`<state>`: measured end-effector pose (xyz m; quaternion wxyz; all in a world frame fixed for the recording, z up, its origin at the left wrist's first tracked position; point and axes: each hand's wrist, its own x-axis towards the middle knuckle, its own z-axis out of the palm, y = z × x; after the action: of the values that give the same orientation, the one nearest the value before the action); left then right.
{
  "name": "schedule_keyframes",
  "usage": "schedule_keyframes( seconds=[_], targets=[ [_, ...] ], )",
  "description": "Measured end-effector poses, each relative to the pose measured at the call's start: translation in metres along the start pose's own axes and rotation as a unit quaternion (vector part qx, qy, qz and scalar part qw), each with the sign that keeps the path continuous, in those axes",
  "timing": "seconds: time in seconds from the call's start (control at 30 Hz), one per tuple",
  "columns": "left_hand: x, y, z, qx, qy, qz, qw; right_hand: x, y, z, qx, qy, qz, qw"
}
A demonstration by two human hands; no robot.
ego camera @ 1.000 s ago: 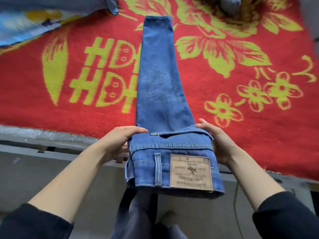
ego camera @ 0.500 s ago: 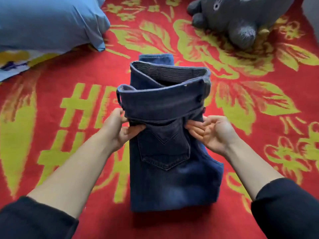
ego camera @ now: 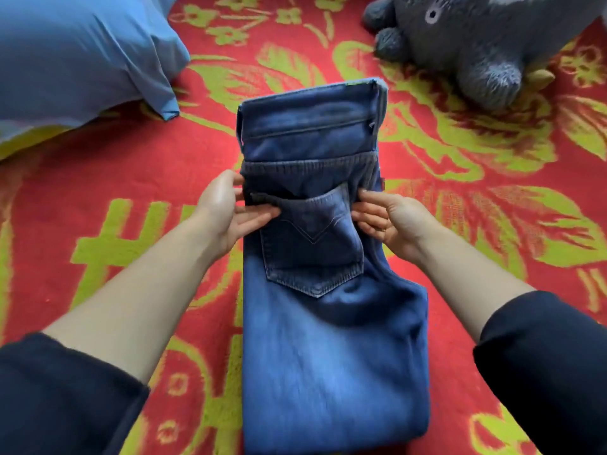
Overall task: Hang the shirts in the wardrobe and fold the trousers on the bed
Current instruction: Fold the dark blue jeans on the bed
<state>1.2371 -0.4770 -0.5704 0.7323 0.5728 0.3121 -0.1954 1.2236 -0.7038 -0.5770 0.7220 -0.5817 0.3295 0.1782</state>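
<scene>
A pair of blue jeans (ego camera: 328,339) lies folded lengthwise on the red and yellow-green bed cover (ego camera: 131,178), back pocket up, its waist end doubled over toward the far side. My left hand (ego camera: 226,211) holds the jeans' left edge at the fold, thumb on top by the pocket. My right hand (ego camera: 391,221) holds the right edge at the same height, fingers curled against the denim. No shirts or wardrobe are in view.
A blue pillow (ego camera: 75,57) lies at the far left over a patterned cloth. A grey plush toy (ego camera: 476,44) sits at the far right. Bed cover shows on both sides of the jeans.
The jeans have moved from the bed's edge onto the cover, and the raised waist end has been laid down flat away from me. Both hands stay at the fold.
</scene>
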Motion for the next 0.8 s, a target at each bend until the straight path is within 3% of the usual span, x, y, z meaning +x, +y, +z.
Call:
schedule_keyframes(
  seconds=[0.07,0.17,0.2,0.27,0.33,0.47,0.6,0.8],
  targets=[
    [0.013,-0.003,0.002,0.022,0.004,-0.003,1.0,0.009,0.003,0.006,-0.036,0.016,-0.019,0.999],
    [0.022,-0.033,0.004,0.132,0.035,0.052,0.989,0.013,0.028,0.004,-0.224,0.066,-0.124,0.964],
    [0.02,-0.046,0.003,0.222,0.043,0.108,0.968,0.009,0.037,0.001,-0.298,0.079,-0.179,0.934],
    [0.003,-0.075,-0.002,0.404,0.037,0.229,0.885,-0.009,0.055,-0.007,-0.41,0.071,-0.27,0.868],
    [-0.024,-0.107,-0.011,0.511,-0.003,0.3,0.806,-0.032,0.076,-0.022,-0.487,0.033,-0.322,0.811],
    [-0.087,-0.165,-0.03,0.626,-0.085,0.335,0.699,-0.087,0.117,-0.062,-0.585,-0.05,-0.371,0.719],
    [-0.125,-0.194,-0.043,0.676,-0.091,0.325,0.655,-0.13,0.153,-0.1,-0.642,-0.092,-0.391,0.654],
    [-0.138,-0.212,-0.052,0.727,-0.108,0.307,0.604,-0.142,0.17,-0.113,-0.732,-0.159,-0.336,0.571]
  ],
)
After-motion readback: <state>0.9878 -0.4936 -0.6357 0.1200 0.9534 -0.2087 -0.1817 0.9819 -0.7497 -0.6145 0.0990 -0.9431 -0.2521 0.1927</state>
